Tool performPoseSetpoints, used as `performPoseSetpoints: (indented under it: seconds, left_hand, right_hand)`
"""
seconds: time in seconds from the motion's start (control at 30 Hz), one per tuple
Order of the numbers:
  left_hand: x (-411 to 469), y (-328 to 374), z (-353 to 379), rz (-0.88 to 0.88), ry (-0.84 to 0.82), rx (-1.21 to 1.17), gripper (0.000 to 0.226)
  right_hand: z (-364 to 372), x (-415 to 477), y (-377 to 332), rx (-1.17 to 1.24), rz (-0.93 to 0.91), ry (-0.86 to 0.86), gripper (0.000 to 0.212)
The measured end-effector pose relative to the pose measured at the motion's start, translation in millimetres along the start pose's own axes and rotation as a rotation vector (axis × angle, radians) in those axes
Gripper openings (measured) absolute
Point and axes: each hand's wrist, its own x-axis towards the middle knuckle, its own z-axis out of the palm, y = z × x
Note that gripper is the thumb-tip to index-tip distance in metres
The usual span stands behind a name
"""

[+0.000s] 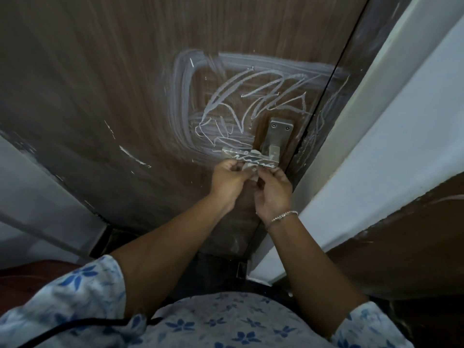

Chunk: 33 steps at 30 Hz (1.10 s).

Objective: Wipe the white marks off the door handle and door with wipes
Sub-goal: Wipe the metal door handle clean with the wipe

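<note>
Seen from above: a brown wood-grain door (pixel 125 71), dim and blurred toward the edges. To its right, a dark gap along the door edge, then a pale door frame (pixel 371 116) slanting across the view, smeared with faint chalky streaks close to the gap. Beyond the frame, at lower right, another brown panel (pixel 401 247) with whitish smudges along its top edge. At far left, a grey wall (pixel 30 192).

On the door, one large patch of white marks (pixel 251 96): broad smeared bands forming a rough box, thin sharp scribbles inside it. Two smaller white streaks (pixel 134 156) apart from it, lower left.

One metal plate (pixel 279 133) with two screws, just below the scribbles. One door handle (pixel 247 156), a flat lever running left from the plate, scrawled over with white on its top face.

Two hands directly beneath the lever, nothing between them and it. Left hand (pixel 229 180) and right hand (pixel 272 194) close together, fingertips of both pinching one small pale wipe (pixel 251 169), bunched up and mostly hidden by the fingers. Wipe just under the lever; touching it or not, impossible to tell.

One beaded bracelet (pixel 283 216) on the right wrist. Two short sleeves (pixel 88 285) in white with blue flowers. One black cable (pixel 88 325) crossing the chest at the bottom left.
</note>
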Motion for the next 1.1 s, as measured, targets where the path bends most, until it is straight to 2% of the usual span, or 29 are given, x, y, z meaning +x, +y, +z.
performPoseSetpoints:
  seconds: [0.1, 0.17, 0.27, 0.33, 0.53, 0.63, 0.7, 0.8, 0.9, 0.97, 1.1]
  left_hand:
    - [7, 0, 4, -0.046, 0.101, -0.043, 0.018]
    - [11, 2, 7, -0.013, 0.122, -0.093, 0.022]
    - [16, 2, 9, 0.092, 0.116, -0.089, 0.033]
    - [16, 1, 10, 0.092, 0.077, -0.107, 0.033]
    - [7, -12, 2, -0.006, -0.102, -0.152, 0.053]
    - [7, -15, 3, -0.046, -0.134, -0.251, 0.043]
    - [8, -15, 3, -0.045, -0.156, -0.256, 0.047]
    - [7, -16, -1, -0.009, -0.185, -0.183, 0.052]
    - [6, -14, -6, 0.036, -0.192, -0.059, 0.035]
    - [4, -13, -7, 0.027, -0.21, -0.057, 0.044]
    - [-2, -6, -3, -0.012, -0.251, -0.183, 0.056]
  right_hand:
    - [-10, -2, -5, -0.257, -0.05, 0.053, 0.024]
    - [-20, -4, -7, -0.397, -0.061, 0.101, 0.02]
    - [-32, -7, -9, -0.543, -0.106, 0.088, 0.019]
    - [-35, -7, -14, -0.604, -0.161, 0.06, 0.019]
    - [-42, -1, -23, -0.691, -0.21, 0.0, 0.021]
    - [-44, -2, -19, -0.695, -0.209, -0.024, 0.025]
    - [-46, -4, -18, -0.69, -0.23, -0.036, 0.026]
    - [-48, -5, -19, -0.704, -0.326, -0.031, 0.028]
    - [-41, -5, -21, -0.74, -0.448, -0.036, 0.036]
    - [-34, -8, -25, -0.744, -0.529, -0.09, 0.044]
    - [-24, -10, -31, -0.775, -0.63, -0.144, 0.044]
